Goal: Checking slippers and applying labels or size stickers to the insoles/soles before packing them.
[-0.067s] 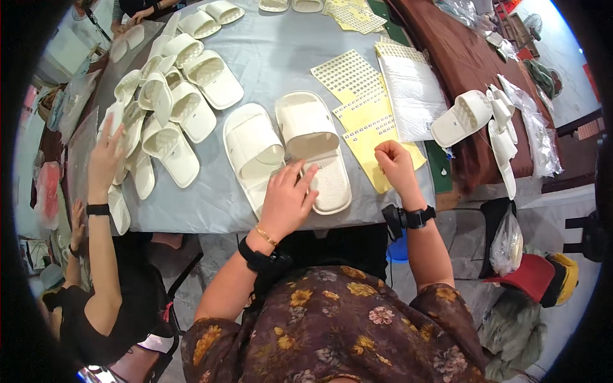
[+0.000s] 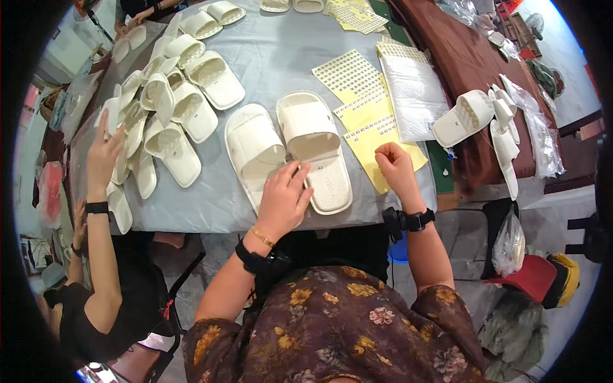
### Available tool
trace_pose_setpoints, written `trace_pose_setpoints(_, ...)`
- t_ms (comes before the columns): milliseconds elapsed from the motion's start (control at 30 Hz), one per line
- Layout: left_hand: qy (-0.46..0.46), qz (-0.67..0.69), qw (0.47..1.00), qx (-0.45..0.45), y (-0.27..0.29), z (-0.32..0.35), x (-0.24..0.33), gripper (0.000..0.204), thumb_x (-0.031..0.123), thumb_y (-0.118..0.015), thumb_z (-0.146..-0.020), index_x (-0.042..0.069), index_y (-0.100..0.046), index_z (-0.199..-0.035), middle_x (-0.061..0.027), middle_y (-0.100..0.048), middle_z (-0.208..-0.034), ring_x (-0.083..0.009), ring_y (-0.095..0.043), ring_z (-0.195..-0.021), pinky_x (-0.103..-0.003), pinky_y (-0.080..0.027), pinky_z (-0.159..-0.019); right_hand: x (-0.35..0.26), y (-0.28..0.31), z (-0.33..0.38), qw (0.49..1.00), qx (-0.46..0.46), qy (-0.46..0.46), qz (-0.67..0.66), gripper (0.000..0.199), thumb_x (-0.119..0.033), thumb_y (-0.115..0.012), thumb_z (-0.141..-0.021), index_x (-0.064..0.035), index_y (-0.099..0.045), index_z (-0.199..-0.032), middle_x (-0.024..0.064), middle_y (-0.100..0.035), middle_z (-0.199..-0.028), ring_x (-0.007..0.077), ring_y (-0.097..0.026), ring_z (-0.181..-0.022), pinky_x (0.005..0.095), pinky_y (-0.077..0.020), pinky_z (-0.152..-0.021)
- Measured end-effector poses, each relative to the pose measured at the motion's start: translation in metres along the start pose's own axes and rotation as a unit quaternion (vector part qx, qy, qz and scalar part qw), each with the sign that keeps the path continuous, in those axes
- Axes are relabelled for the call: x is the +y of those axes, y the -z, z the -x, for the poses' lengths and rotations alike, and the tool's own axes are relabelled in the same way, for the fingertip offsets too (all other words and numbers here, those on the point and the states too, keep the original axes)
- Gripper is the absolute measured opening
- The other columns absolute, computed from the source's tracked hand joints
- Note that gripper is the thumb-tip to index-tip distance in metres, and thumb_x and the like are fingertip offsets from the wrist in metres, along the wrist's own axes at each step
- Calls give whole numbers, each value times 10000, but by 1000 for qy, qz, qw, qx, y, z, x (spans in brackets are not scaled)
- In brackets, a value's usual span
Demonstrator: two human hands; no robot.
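Side by side before me on the grey-covered table lie two cream slippers, a left slipper (image 2: 253, 143) and a right slipper (image 2: 310, 124), toes pointing away. My left hand (image 2: 284, 195) rests over their heel parts, fingers stretched and slightly apart, holding neither. A small dark-marked sticker (image 2: 321, 169) shows on the right slipper's insole, just beyond those fingertips. Over a yellow sticker sheet (image 2: 367, 143) at the right, my right hand (image 2: 397, 167) is closed with its fingers curled together; whatever they may pinch is hidden.
A heap of cream slippers (image 2: 172, 153) covers the table's left side, where a co-worker's hand (image 2: 105, 156) reaches in. A white padded packet (image 2: 415, 96) lies beside the sheets. More slippers (image 2: 466, 118) and clear plastic bags (image 2: 530, 127) sit on the brown surface at right.
My left hand has shifted slightly back and left, and the sticker on the right slipper's insole shows more plainly. My right hand has barely moved.
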State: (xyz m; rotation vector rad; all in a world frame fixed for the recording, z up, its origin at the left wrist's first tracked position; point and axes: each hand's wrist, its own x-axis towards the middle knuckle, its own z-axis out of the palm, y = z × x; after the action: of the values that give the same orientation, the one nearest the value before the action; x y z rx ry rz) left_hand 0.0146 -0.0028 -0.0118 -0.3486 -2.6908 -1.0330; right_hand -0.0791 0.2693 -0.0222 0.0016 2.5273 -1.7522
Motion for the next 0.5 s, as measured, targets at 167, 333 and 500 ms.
trace_pose_setpoints(167,6,-51,997,49,12,-5,-1,412,182,-654,-845,63,-608,-1237,-189,-576,-1235,-384,-536,-1128,-437,-420,-969,12,-6,7,997,21,49,58,95,-73,-622,-868,9,-647,-911,50,-630,-717,98,-552,-639,258,-460,-608)
trace_pose_setpoints(333,81,-111,988,69,2,-20,5,436,285,-665,-847,67,-616,-1222,-203,-577,-1152,-394,-527,-1085,-472,-413,-947,24,-8,10,995,45,77,50,96,-71,-623,-871,9,-644,-919,64,-646,-745,114,-570,-657,263,-471,-625)
trace_pose_setpoints(500,135,-167,976,42,-19,-41,3,489,420,-681,-809,-10,-622,-1033,-247,-535,-1098,-412,-461,-1102,-523,-368,-948,29,-4,8,997,49,59,-23,70,-57,-616,-876,4,-625,-909,47,-635,-785,108,-571,-695,264,-477,-645)
